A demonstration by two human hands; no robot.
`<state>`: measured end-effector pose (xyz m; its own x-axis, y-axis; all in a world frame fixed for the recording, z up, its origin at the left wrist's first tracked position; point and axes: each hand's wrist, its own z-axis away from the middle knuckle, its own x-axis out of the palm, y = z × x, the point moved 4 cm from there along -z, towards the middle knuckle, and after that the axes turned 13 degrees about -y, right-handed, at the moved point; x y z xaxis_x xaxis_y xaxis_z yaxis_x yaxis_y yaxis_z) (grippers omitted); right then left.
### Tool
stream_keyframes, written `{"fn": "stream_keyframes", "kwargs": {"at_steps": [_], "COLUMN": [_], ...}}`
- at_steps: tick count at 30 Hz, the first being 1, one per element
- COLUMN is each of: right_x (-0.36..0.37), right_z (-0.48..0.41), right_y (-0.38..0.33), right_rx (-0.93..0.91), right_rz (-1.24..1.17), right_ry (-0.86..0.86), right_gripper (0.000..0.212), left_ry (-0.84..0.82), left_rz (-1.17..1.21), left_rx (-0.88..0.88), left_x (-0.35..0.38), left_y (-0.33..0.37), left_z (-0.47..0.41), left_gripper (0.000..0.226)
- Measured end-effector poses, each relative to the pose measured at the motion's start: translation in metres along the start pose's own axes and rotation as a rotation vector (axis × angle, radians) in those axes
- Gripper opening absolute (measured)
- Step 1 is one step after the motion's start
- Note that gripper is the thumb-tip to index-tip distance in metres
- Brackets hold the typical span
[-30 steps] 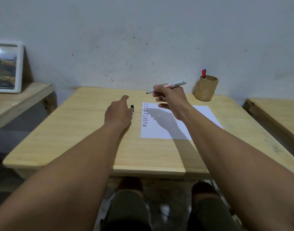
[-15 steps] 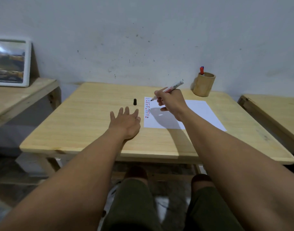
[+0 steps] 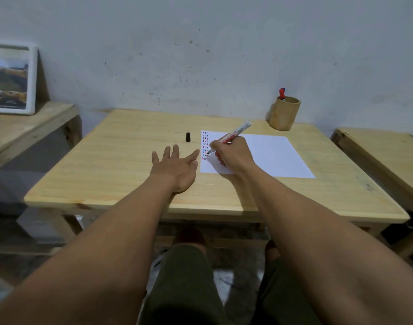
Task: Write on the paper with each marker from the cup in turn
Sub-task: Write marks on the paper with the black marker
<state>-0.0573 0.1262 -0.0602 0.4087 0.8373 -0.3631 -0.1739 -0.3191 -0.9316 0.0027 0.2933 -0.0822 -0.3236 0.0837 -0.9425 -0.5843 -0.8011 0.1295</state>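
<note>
A white sheet of paper [image 3: 268, 156] lies on the wooden table [image 3: 130, 160], with short red, blue and black strokes in columns down its left edge. My right hand [image 3: 231, 156] grips an uncapped white marker [image 3: 236, 133], tip down on the paper near the lower strokes. My left hand [image 3: 175, 165] lies flat on the table, fingers spread, index fingertip at the paper's left edge. The marker's black cap [image 3: 188, 137] stands on the table left of the paper. A wooden cup [image 3: 284, 113] at the back right holds a red-capped marker [image 3: 281, 93].
A framed picture [image 3: 10, 78] leans on the wall on a wooden bench [image 3: 25, 127] at the left. Another wooden bench [image 3: 383, 156] stands at the right. My knees show below the table's front edge.
My right hand came down from above the table and set the marker tip on the paper. My left hand let go of the black cap, drew back and flattened beside the paper.
</note>
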Motion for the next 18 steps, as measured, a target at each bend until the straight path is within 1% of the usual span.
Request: {"fn": "stream_keyframes", "kwargs": {"at_steps": [13,18], "right_x": [0.01,0.012], "right_z": [0.006,0.006], "right_y": [0.001,0.002], "right_rx": [-0.065,-0.069], "right_rz": [0.141,0.157], "right_ry": [0.001,-0.016], "right_gripper": [0.023,0.026], "left_ry": [0.003,0.003], "left_rz": [0.023,0.024], "left_rx": [0.013,0.008], "left_x": [0.001,0.002], "left_y": [-0.002,-0.002], "left_z": [-0.001,-0.001], "left_gripper": [0.052,0.052]}}
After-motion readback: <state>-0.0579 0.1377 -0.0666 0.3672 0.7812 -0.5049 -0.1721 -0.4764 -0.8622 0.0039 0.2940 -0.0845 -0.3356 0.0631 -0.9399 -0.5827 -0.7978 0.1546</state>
